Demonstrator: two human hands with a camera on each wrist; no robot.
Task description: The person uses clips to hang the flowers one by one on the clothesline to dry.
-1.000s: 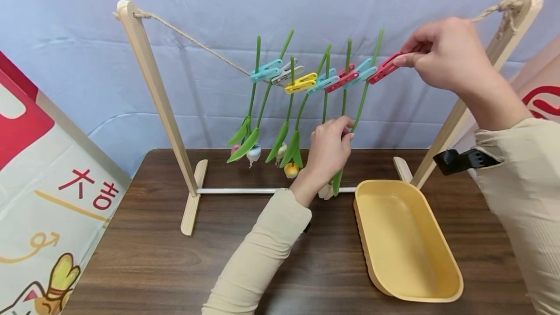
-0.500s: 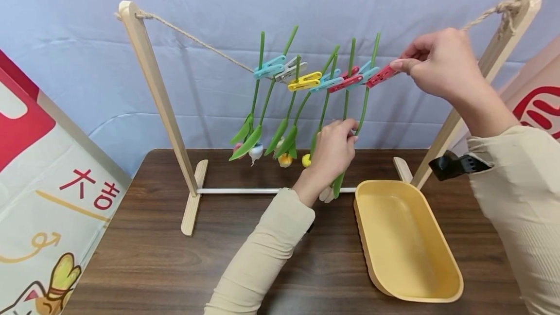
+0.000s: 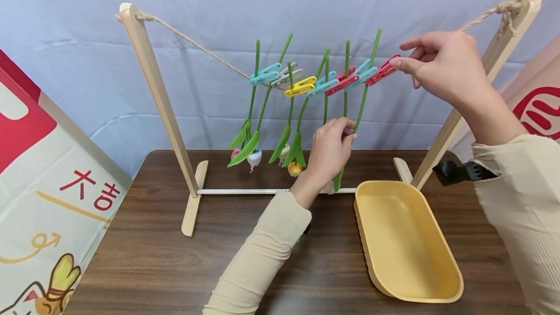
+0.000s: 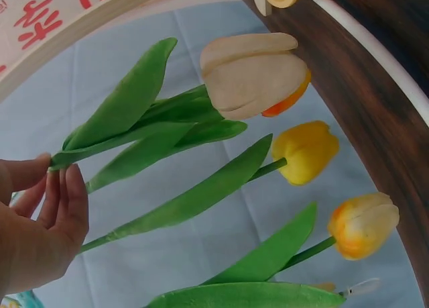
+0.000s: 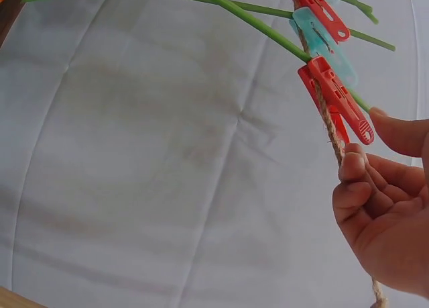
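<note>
My left hand (image 3: 330, 149) pinches the stem of an artificial tulip with a white head (image 4: 251, 73), right at the base of its green leaves. Up at the rope (image 3: 197, 45), a red clothespin (image 3: 384, 69) clips that stem in place, the flower hanging head down. My right hand (image 3: 450, 69) is at the handle end of this clothespin. In the right wrist view the thumb is lifted off it, with the other fingers loosely bent near its lower arm and the rope. Further tulips, one with a yellow head (image 4: 305, 150), hang beside it.
The sagging rope runs between two wooden posts (image 3: 159, 96) joined by a white rod (image 3: 240, 191). Blue, grey, yellow and red clothespins, including the yellow one (image 3: 300, 86), crowd its middle. A yellow basin (image 3: 395, 242) stands on the brown table (image 3: 166, 266) at the right.
My right thumb and fingers have spread and loosened from the red clothespin, which stays on the rope. The hanging tulips have swayed slightly; my left hand keeps its pinch on the stem.
</note>
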